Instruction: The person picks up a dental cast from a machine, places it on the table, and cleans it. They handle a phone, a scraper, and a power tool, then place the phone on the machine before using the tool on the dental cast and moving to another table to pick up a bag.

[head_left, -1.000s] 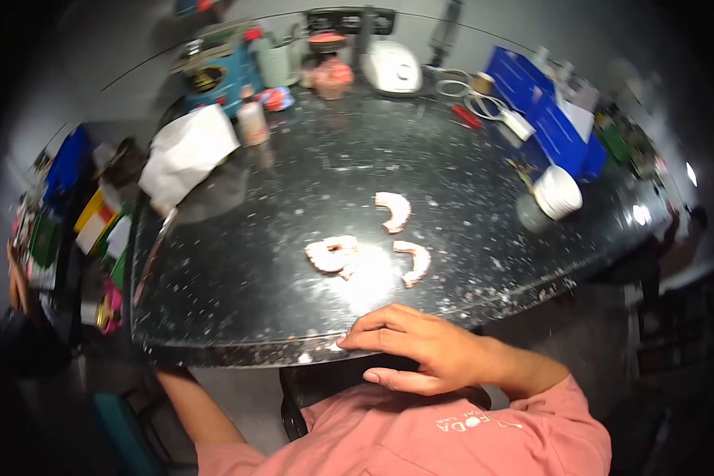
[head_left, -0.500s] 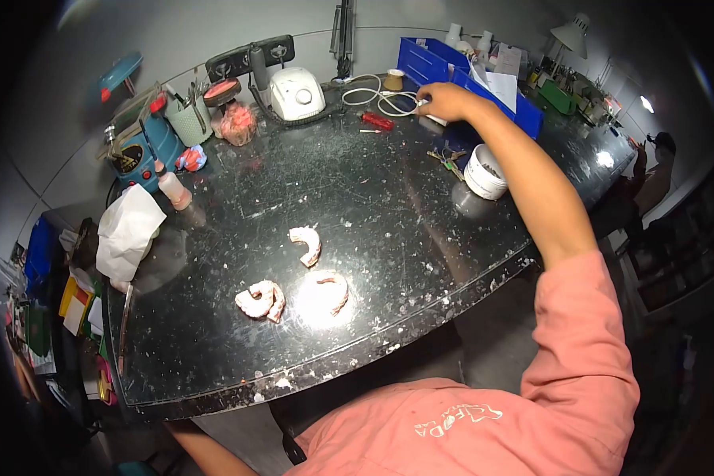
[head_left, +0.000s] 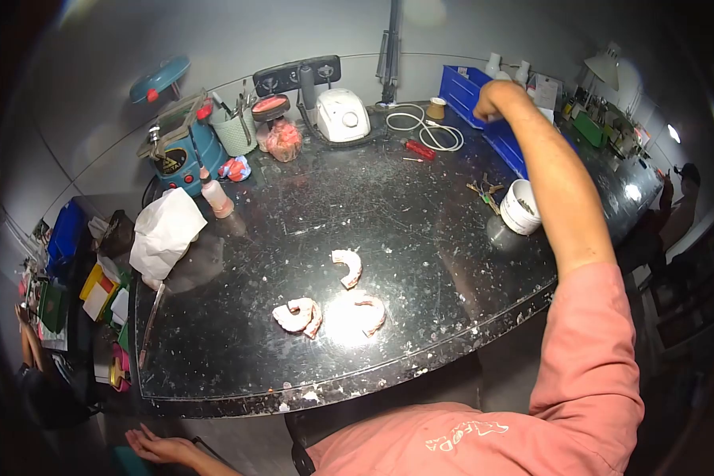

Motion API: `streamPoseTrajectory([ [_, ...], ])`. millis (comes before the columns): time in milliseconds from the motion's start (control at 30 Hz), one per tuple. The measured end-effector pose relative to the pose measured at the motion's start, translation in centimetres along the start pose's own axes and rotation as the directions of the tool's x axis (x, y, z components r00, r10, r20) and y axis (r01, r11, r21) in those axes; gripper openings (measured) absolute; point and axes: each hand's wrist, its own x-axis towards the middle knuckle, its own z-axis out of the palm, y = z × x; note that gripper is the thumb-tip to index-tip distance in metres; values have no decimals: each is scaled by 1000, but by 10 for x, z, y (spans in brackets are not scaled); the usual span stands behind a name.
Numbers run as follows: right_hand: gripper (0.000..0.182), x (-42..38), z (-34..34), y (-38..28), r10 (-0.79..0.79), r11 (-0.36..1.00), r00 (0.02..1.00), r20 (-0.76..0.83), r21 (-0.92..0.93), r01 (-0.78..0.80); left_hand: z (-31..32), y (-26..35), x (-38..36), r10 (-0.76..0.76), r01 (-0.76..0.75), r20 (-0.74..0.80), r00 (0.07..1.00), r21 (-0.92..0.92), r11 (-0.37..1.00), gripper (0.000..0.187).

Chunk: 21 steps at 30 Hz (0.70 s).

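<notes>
My right hand (head_left: 500,99) is over the blue bins (head_left: 462,94) at the back right, its fingers curled down; what they hold, if anything, is hidden. Below the table's front edge at the lower left, my left hand (head_left: 157,446) is palm up and empty, with its fingers apart. Pinkish-white, arch-shaped pieces lie on the dark table: one (head_left: 349,268) farther back, one (head_left: 373,316) in the bright glare, and a cluster (head_left: 297,317) to the left. Beside my right forearm stands a white tub (head_left: 520,208), with small metal items (head_left: 485,194) next to it.
Along the back are a blue machine (head_left: 181,151), a brush holder (head_left: 234,133), a white control box (head_left: 342,115), a white cable (head_left: 424,127) and a red-handled tool (head_left: 419,149). A bottle (head_left: 216,198) and white paper (head_left: 166,234) are left. Other people are partly visible at both sides.
My right hand has moved from the white cable to above the blue bins. My left hand has come into view at the lower left. The view has shifted, so the table things appear farther right.
</notes>
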Motion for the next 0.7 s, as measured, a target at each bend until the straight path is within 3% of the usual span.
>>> streamPoseTrajectory([
  [33,39,-22,-16,-3,-68,993,981,-183,78,83,7,15,-4,64,-63,19,998,-22,998,32],
  [100,38,-77,-46,-15,-68,808,966,-250,555,200,23,37,-14,88,-88,5,996,-39,995,30],
  [133,38,-71,-53,-25,-76,815,963,-260,540,210,30,46,-21,203,-197,64,977,-92,976,30],
  [167,38,-57,-56,-37,-156,592,936,-316,728,345,37,55,-29,316,-297,119,941,-152,943,30],
  [200,40,-44,-55,-51,-215,312,896,-388,842,440,44,65,-35,300,-284,109,948,-142,948,30],
  [233,39,-33,-53,-77,-177,130,872,-456,867,480,51,74,-43,395,-355,175,902,-220,909,31],
  [267,37,-30,-54,-102,-168,-93,879,-445,895,436,56,79,-52,488,-416,231,842,-299,859,31],
  [300,36,-24,-52,-123,-165,-315,889,-428,877,363,60,82,-62,475,-410,222,852,-283,867,31],
  [367,35,5,-54,-159,-219,-552,912,-346,815,177,67,86,-75,520,-399,382,764,-354,846,31],
  [400,37,34,-53,-175,-247,-578,902,-353,801,155,61,83,-75,514,-461,484,708,-234,856,30],
  [433,37,40,-55,-188,-256,-577,897,-361,801,158,61,83,-74,513,-464,476,714,-226,856,30],
  [533,47,48,-67,-226,-182,-533,899,-399,808,251,67,96,-73,294,-242,612,734,-170,955,25],
  [567,47,55,-72,-232,-191,-536,895,-403,807,248,68,97,-71,297,-249,606,738,-164,954,25],
  [633,31,68,-75,-242,-222,-172,843,-491,870,462,67,96,-70,222,-203,643,733,-105,974,28],
  [667,19,67,-75,-247,-239,-147,865,-441,897,417,67,100,-72,200,-198,647,735,-78,977,28],
  [700,19,73,-75,-251,-242,-143,867,-436,900,412,69,100,-72,195,-196,650,734,-72,978,28],
])
